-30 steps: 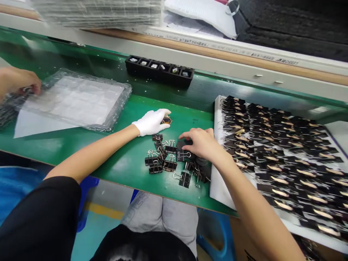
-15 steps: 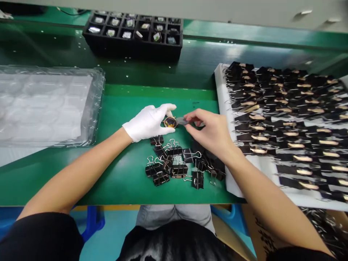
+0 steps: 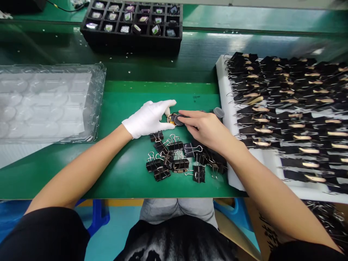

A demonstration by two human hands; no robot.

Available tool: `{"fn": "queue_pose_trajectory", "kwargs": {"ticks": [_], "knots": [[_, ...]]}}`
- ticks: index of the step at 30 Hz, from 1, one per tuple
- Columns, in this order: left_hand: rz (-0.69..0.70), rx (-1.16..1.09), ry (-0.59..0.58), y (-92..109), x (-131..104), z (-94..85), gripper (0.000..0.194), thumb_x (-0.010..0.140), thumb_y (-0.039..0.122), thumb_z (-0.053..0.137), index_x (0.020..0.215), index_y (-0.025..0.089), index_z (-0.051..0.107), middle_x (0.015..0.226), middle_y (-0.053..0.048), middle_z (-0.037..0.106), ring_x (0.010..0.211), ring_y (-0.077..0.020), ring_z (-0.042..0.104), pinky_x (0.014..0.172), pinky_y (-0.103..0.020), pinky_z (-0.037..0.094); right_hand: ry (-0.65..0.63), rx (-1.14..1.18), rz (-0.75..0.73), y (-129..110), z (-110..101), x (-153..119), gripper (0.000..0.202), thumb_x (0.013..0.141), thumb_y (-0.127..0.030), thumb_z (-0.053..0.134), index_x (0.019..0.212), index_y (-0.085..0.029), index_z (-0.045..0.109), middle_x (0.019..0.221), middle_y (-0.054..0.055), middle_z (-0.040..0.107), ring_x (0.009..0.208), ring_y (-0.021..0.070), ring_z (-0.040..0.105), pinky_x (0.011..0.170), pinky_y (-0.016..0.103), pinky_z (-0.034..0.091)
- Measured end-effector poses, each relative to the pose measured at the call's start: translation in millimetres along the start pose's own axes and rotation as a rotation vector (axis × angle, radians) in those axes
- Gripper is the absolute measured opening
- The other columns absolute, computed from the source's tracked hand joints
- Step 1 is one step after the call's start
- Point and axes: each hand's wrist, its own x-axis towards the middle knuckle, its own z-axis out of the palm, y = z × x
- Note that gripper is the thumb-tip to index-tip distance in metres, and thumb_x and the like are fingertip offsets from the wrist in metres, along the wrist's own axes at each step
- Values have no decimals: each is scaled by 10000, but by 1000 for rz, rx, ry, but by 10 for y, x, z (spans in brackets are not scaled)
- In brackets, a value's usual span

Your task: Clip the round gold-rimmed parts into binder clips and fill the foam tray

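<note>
My left hand (image 3: 150, 119), in a white glove, holds a small round gold-rimmed piece (image 3: 171, 119), like a watch case, between its thumb and curled fingers. Its inside shows dark and orange-yellow parts. My bare right hand (image 3: 205, 127) holds a dark round disc (image 3: 178, 120) by its edge, fingers stretched over it. The disc overlaps the right side of the gold-rimmed piece; whether they touch I cannot tell. Just below both hands lies a loose pile of black binder clips (image 3: 174, 156). A small round translucent cup or lid (image 3: 219, 112) sits beyond my right wrist.
On the right, a white foam tray (image 3: 227, 119) carries rows of black binder clips clamped on tan strips. A clear plastic tray (image 3: 99, 105) stands at left. At the back is a black compartment box (image 3: 133, 41) with small square pieces. The green table (image 3: 116, 174) ends near my lap.
My right hand has brought the disc leftward over the edge of the gold-rimmed piece, its fingers now flatter. The translucent cup has come into sight. The view has shifted slightly.
</note>
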Motion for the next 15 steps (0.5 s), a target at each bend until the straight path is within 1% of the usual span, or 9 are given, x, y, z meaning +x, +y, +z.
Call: {"fn": "queue_pose_trajectory", "kwargs": {"ticks": [2,5,7,9,11,15], "knots": [[-5,4,6,15,-2,-4,760,879,450,772,1515,175,459,1182,-74,746,993,-226,725,991,-374,456,45,2,11,12,12,-5,371,982,-134,513,1244,-181,772,1388,145,680,1139,276,714,1003,481,593],[-1,22,13,25,1,-6,742,882,452,767,1501,160,480,1179,-71,752,979,-224,729,928,-344,471,100,-1,52,22,33,-10,319,981,-191,563,1197,-193,798,1215,146,696,953,243,702,876,433,597],[7,39,20,22,3,-1,731,890,461,752,1499,156,487,1188,-77,752,976,-225,730,903,-335,473,100,20,72,22,43,-8,318,993,-221,565,1216,-207,791,1112,124,707,913,239,684,839,413,578],[10,51,27,17,4,6,719,898,469,736,1500,161,489,1191,-79,754,970,-224,732,888,-329,472,82,50,83,18,46,-2,314,1007,-235,556,1218,-216,788,1066,107,725,912,240,681,833,399,561],[13,49,30,12,4,14,701,907,469,722,1496,166,494,1190,-76,757,957,-217,733,869,-319,472,38,64,74,12,44,5,310,1011,-240,560,1232,-209,777,1073,103,736,920,241,681,843,393,548],[20,44,36,1,5,21,690,905,457,726,1487,160,502,1184,-70,762,942,-208,729,849,-311,471,-63,8,10,-7,28,11,351,1016,-241,549,1311,-174,729,1098,118,704,943,250,656,844,391,525]]}}
